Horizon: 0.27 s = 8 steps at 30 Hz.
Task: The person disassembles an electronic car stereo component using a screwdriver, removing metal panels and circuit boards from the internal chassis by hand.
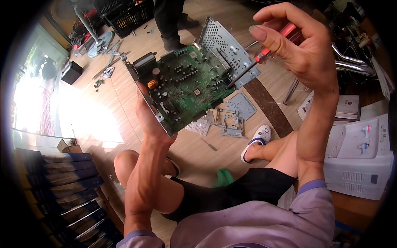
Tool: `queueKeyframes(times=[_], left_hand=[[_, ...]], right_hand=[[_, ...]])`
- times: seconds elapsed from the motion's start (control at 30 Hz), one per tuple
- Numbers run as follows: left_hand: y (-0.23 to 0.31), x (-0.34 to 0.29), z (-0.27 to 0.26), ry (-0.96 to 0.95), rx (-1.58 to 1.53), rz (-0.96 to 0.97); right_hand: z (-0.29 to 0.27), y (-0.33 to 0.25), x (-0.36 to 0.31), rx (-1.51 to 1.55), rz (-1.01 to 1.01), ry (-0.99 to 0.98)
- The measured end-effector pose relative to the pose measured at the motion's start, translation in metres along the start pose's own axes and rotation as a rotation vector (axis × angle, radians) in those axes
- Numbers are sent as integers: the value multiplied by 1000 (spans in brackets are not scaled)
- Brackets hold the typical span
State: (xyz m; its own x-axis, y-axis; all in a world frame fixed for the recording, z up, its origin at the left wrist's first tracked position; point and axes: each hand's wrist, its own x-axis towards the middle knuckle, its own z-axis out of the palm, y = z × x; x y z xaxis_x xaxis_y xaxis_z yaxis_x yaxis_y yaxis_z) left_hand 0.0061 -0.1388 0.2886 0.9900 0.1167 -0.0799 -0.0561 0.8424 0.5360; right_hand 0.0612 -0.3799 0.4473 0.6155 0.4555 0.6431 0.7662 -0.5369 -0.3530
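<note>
A green circuit board sits in a metal chassis, held up tilted above the floor. My left hand grips the chassis along its left side from below; most of its fingers are hidden behind it. A perforated metal plate stands out from the chassis at the far right. In my right hand is a red-handled screwdriver, its shaft slanting down to the left. The tip is at the board's right edge; whether it sits in a screw is too small to tell. Thumb and fingers close around the handle.
On the floor below lie metal brackets, a flat grey plate and a small green-handled screwdriver. Another person's legs stand beyond the board, near a black crate. A white water dispenser is at the right, stacked boxes at the left.
</note>
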Motion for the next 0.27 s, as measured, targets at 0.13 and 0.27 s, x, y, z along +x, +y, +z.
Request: queueKeyframes(times=[0.13,0.27], left_hand=[[-3,2,0,-29,-38,-31],[-1,4,-11,-37,-49,-16]], right_hand=[[-11,-15,5,159,201,-8],[-1,21,-2,162,96,-11]])
